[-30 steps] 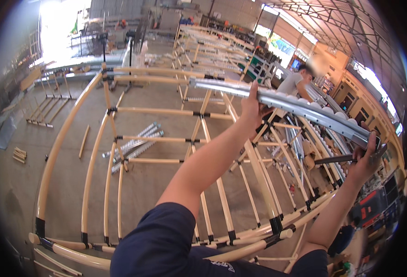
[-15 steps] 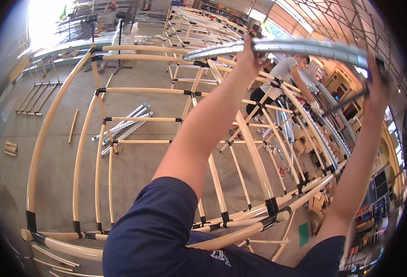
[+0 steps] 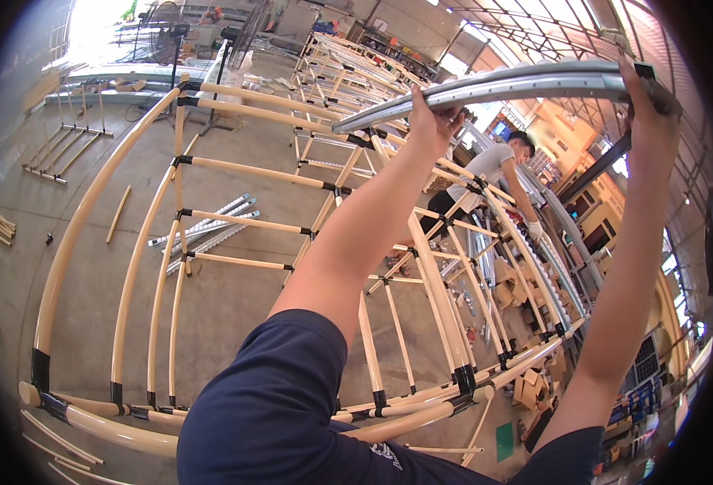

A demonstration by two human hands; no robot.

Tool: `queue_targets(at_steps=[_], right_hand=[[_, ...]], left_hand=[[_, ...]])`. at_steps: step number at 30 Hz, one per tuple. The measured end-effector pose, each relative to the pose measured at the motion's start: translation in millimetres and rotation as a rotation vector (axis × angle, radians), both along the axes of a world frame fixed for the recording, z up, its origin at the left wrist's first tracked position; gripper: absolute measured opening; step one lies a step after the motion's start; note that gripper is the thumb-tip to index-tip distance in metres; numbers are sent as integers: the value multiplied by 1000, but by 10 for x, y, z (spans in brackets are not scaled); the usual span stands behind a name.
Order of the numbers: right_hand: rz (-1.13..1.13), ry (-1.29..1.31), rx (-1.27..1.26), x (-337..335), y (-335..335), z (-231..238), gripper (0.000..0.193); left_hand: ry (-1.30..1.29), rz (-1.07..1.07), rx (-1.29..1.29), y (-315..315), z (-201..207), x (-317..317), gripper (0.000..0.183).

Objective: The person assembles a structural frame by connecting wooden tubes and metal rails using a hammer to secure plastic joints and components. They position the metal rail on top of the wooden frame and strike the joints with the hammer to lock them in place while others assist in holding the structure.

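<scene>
Both my arms reach up, holding a long grey metal roller track [image 3: 526,86] above the tube frame. My left hand [image 3: 433,121] is closed around its middle stretch, fingers curled beneath it. At the right end of the track, my right hand [image 3: 646,101] grips close to a dark end bracket; some of its fingers are hidden. The far-left tip of the track hangs near a black joint of the frame [image 3: 251,175], which is built of cream tubes and black connectors. Whether the tip touches that joint I cannot tell.
Beyond the frame's right side, a person in a grey shirt [image 3: 494,166] bends with a gloved hand on another rail. Several roller tracks [image 3: 207,230] lie on the floor inside the frame. Loose tubes [image 3: 118,214] and cardboard boxes [image 3: 528,390] lie about. More racks [image 3: 348,73] stand behind.
The view has tilted and shifted slightly. The roller track is steadier and still in both my hands. The other person's gloved hand has moved down along the rail.
</scene>
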State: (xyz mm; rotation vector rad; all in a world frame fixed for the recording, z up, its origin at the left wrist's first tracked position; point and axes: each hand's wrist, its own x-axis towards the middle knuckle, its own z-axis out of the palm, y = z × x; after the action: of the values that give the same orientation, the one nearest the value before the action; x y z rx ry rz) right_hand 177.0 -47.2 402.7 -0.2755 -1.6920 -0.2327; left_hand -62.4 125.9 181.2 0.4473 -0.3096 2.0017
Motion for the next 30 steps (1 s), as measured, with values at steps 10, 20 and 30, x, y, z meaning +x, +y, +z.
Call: queue_targets(at_steps=[10, 20, 30], right_hand=[[-111, 306, -232, 606, 43, -861, 31], [12, 264, -49, 885, -52, -1716, 27], [71, 320, -163, 1018, -331, -2434, 49]], left_hand=[[-3, 13, -126, -37, -368, 381, 51], [90, 24, -51, 76, -857, 545, 49], [15, -55, -3, -118, -1207, 676, 49]])
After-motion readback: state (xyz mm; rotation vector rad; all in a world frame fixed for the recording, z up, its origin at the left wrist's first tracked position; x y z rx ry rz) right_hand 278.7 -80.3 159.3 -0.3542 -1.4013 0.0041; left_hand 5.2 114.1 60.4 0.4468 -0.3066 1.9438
